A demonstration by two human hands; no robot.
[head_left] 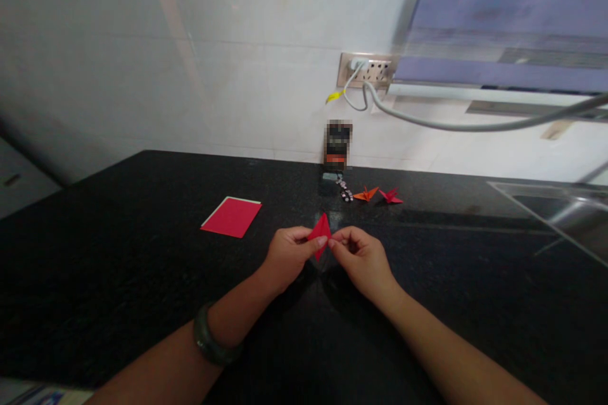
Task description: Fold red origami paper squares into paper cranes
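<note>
Paper (320, 232), red and folded into a narrow diamond, is being held just above the black table (95, 253), between the two hands and in front of the blurred dark object (337, 145) standing against the wall. The left hand (287, 256) is pinching the diamond's left edge between thumb and forefinger; the right hand (361, 254) is pinching its right edge with curled fingertips, so both hands are closed on the same small piece.

The grip looks like the main risk: with the fingers squeezing so near the lower tip, a crooked pull could be dragging the crease off its line or tearing the thin point. Since the piece is hanging in the air rather than resting flat, a fold pressed now may be coming out uneven. A loosened pinch would likely be letting the layers spring apart.

Left of the paper, a flat red sheet (231, 216) is lying on the table. Behind it and to the right, an orange folded figure (365, 193) and a red folded figure (391, 196) are sitting near the wall.
</note>
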